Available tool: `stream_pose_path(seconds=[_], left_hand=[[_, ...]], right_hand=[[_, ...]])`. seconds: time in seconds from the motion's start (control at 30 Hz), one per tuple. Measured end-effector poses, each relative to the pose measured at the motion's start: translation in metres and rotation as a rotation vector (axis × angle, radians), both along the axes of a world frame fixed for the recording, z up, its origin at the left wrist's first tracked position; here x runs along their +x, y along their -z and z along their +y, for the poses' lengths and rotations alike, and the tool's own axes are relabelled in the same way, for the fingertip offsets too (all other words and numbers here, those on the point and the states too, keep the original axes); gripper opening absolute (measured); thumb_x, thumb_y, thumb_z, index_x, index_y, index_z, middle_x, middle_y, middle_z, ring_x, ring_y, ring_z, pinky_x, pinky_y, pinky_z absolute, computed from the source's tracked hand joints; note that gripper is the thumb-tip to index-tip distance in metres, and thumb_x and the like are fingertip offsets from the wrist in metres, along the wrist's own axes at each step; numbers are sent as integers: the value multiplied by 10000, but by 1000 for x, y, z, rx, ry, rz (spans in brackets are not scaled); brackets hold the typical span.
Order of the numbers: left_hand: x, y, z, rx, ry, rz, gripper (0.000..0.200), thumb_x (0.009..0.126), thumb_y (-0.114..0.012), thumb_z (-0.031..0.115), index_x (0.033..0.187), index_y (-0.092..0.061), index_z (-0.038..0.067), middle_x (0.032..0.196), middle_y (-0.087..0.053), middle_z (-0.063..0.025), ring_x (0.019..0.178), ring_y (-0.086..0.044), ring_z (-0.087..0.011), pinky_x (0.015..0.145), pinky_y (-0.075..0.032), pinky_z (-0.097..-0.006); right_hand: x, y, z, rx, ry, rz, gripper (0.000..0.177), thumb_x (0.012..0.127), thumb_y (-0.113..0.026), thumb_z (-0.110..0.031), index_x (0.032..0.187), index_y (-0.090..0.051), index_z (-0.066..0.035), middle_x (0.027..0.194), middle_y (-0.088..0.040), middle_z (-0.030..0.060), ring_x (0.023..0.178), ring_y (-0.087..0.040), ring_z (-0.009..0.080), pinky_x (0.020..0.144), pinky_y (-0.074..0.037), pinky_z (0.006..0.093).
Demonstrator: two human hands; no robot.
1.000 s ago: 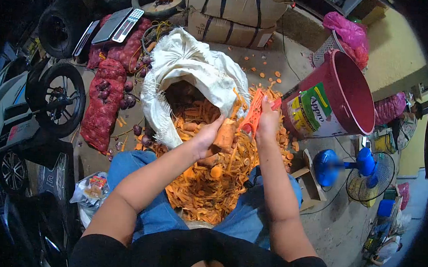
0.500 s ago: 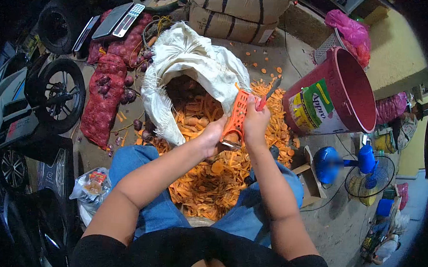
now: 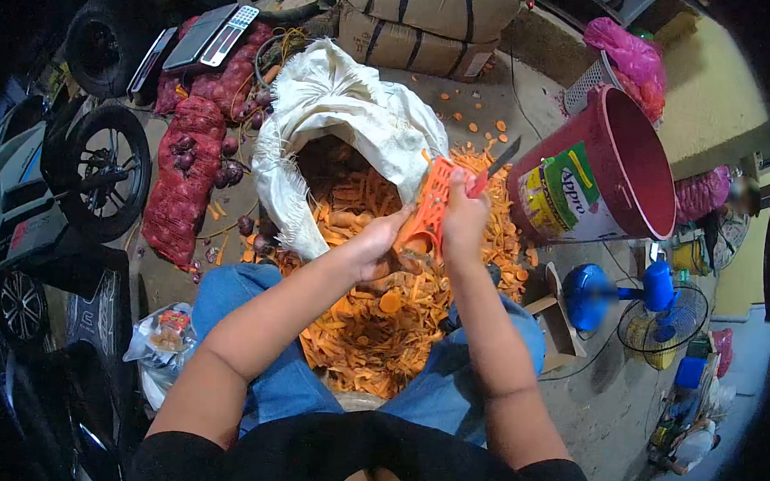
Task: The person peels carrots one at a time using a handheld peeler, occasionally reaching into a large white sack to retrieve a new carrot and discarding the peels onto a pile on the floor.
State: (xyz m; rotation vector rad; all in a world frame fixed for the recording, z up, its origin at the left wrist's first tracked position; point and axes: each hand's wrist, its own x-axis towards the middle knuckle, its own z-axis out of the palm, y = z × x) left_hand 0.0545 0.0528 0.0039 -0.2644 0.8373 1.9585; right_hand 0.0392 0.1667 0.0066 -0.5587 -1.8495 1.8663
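Note:
My right hand (image 3: pixel 465 227) is closed around an orange slotted peeler (image 3: pixel 435 195) and also keeps a knife (image 3: pixel 502 158) with a red handle, its blade pointing up and right. Close beside it, my left hand (image 3: pixel 380 245) is closed on a carrot (image 3: pixel 417 244), mostly hidden by the fingers and the peeler's loop. Below both hands spreads a heap of carrot peelings (image 3: pixel 372 339) between my knees. A white woven sack (image 3: pixel 348 106) lies open just beyond, with carrots and peelings at its mouth.
A red bucket (image 3: pixel 609 130) stands tilted at the right, near a blue fan (image 3: pixel 658 291) and a cardboard box (image 3: pixel 561 330). Red net bags of onions (image 3: pixel 186 180) lie left, below a scale (image 3: pixel 213 40). A motorbike wheel (image 3: pixel 106 172) is at far left.
The peeler and right hand have shifted slightly, and the knife blade has swung further to the right. My left hand stays near the same place on the carrot.

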Motion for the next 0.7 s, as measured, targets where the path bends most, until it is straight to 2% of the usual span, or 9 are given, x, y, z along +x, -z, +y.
stream_pose_path(seconds=[0.1,0.13,0.23,0.3,0.47,0.53,0.6,0.67,0.7], left_hand=[[0,14,0,-68,-17,19,421,855,-248,383,1023,-429,43,792,-544,-75,626,-554,-185,506,-486,-304],[2,19,-1,-46,68,49,427,854,-246,389,1018,-429,40,780,-538,-72,625,-552,-182,505,-485,-294],[5,0,-4,-70,161,67,435,851,-244,400,1010,-427,39,758,-524,-66,631,-549,-178,503,-483,-283],[5,-5,-4,-102,153,60,430,848,-253,407,1010,-425,48,763,-517,-64,650,-549,-185,500,-484,-280],[0,4,-2,-97,25,-36,401,850,-258,398,980,-449,71,789,-529,-47,639,-546,-173,486,-478,-290],[-2,2,-1,-61,-19,-36,391,852,-255,392,969,-456,78,794,-532,-41,638,-546,-169,483,-475,-294],[2,-5,0,-146,23,98,384,856,-248,380,959,-463,80,780,-541,-39,630,-544,-157,489,-468,-296],[5,-2,-2,-124,85,96,385,859,-248,368,966,-462,66,759,-549,-56,626,-543,-150,514,-466,-282],[8,4,-2,-119,141,124,388,860,-248,368,973,-459,62,770,-548,-60,628,-543,-145,525,-465,-275]], right_hand=[[4,-6,-1,-17,-22,-100,301,802,-475,-235,629,-481,11,564,-482,22,524,-413,79,495,-341,260],[2,0,4,-17,-21,-101,301,802,-475,-235,629,-481,11,564,-482,22,524,-413,79,495,-341,260],[-13,13,36,82,89,-133,319,806,-466,-237,612,-486,15,552,-482,23,488,-413,85,457,-334,268],[-19,7,51,48,301,-190,315,807,-463,-230,613,-488,17,527,-468,12,435,-398,92,408,-314,275],[-1,-18,14,-220,87,-67,320,811,-462,-245,622,-482,12,508,-448,-1,413,-385,96,384,-297,271],[2,-8,3,140,-6,64,319,811,-462,-246,614,-473,4,497,-431,-5,415,-369,92,388,-292,270],[0,-1,1,154,-11,96,315,810,-464,-245,607,-462,-4,501,-420,-10,422,-357,89,393,-290,268],[-6,6,11,167,-15,126,312,808,-467,-244,601,-451,-11,504,-408,-15,430,-345,85,399,-287,266],[-14,8,29,188,97,-23,309,810,-464,-241,600,-440,-15,516,-407,-16,440,-341,83,404,-286,260]])
